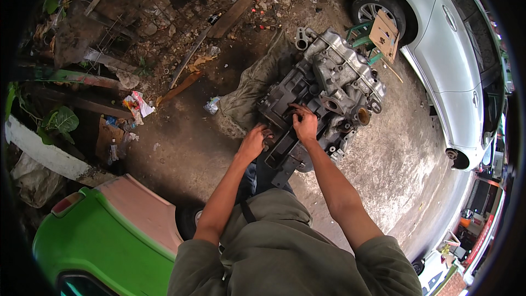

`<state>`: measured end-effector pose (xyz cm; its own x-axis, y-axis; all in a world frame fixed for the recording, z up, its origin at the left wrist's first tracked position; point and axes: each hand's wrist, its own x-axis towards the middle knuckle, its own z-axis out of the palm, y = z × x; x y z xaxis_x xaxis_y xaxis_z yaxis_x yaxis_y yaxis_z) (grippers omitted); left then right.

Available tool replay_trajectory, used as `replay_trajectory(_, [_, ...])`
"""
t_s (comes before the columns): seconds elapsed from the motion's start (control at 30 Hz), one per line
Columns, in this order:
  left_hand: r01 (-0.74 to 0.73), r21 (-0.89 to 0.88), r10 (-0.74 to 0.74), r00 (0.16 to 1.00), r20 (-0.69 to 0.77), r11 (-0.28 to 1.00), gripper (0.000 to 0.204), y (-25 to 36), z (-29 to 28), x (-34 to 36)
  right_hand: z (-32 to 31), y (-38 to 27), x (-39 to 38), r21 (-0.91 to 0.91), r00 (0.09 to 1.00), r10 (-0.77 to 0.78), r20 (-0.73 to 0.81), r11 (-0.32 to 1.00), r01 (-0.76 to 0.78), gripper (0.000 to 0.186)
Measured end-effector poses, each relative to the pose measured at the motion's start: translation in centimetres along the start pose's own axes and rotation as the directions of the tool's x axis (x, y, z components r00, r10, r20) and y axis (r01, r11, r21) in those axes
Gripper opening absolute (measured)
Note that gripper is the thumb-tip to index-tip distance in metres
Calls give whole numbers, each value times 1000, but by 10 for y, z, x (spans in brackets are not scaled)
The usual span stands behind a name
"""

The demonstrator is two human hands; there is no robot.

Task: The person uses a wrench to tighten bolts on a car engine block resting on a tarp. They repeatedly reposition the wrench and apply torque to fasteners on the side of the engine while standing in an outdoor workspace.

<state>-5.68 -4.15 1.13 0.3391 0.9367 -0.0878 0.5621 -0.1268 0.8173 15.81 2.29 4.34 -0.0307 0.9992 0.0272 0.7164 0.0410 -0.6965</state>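
In front of me stands a car engine, with a dark, greasy block [279, 97] on its left side. My right hand [305, 123] is over the block, fingers bent and apart, tips touching the dark metal. At the block's near left edge, my left hand [253, 141] has its blackened fingers curled inward. Whatever those fingers may hold is too small to make out. A silver cast cover [335, 46] and a silver manifold [329, 74] make up the engine's far right side. On the near side, a long open recess [285, 145] lies between my forearms.
A grey-green cloth [249, 90] lies beside the engine. Behind it, a brown board [405, 35] leans over a green stool [359, 35]. A silver car [449, 71] is at the right, a green car [104, 235] at the near left. Wood planks [230, 17] and litter cover the far ground.
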Motion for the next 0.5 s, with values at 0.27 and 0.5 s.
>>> replay_trajectory(0.27, [294,-120,-287,955,67,948,24,-12,15,-22,1,5,0,15,1000,-17,-9,1000,17,14])
replay_trajectory(0.5, [400,-644,-598,794,-112,652,45,-35,23,0,3,4,1,14,1000,6,-5,1000,-6,15])
